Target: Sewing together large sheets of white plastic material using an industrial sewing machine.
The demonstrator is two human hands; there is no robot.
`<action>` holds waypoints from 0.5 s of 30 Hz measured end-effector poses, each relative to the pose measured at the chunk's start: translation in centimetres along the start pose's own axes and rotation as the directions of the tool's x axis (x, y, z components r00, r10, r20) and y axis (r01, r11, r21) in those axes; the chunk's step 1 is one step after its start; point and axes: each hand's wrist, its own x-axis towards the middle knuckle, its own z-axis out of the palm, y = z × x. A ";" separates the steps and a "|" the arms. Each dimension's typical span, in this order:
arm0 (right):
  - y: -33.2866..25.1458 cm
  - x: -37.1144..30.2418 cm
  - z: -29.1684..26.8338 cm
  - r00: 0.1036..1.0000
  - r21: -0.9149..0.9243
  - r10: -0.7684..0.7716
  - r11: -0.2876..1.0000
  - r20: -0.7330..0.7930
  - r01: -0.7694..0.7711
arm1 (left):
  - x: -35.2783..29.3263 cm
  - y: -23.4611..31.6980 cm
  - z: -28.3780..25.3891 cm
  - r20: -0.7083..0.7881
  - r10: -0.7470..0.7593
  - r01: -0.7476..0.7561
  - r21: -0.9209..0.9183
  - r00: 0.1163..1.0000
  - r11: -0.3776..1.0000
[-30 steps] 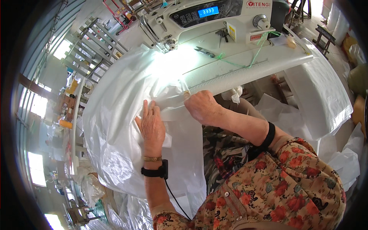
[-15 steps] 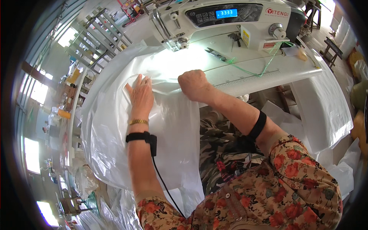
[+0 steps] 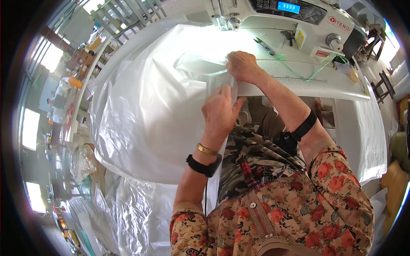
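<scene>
1. White sheeting [image 3: 158, 102] fills the frame's centre-left; likely light, soft, slippery, best pinched along its edge.
2. Right hand [image 3: 241, 66] clenches that edge; left hand [image 3: 220, 111] is loose below, thumb spread.

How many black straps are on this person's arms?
2: a left-wrist strap beside the gold-coloured bracelet, and a right-arm strap near the flowered sleeve. Any under the sleeves would be hidden.
</scene>
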 end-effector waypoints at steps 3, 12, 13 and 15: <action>-0.1 0.0 0.6 0.999 0.048 0.022 0.999 -0.028 -0.020 | -2.5 0.2 1.9 0.044 -0.112 0.113 -0.011 0.993 0.994; -0.5 -0.5 -0.4 0.999 -0.012 0.025 1.000 0.036 -0.025 | -2.9 2.6 0.5 -0.038 -0.049 0.025 -0.473 0.998 0.881; -0.6 -0.6 -0.4 0.999 -0.016 0.022 1.000 0.033 -0.022 | -3.2 2.5 0.8 -0.003 -0.055 0.047 -0.482 0.998 0.875; -0.6 -1.1 -0.3 0.996 -0.062 0.051 0.997 0.073 -0.047 | -4.0 2.6 1.3 0.005 -0.020 0.020 -0.456 1.000 0.890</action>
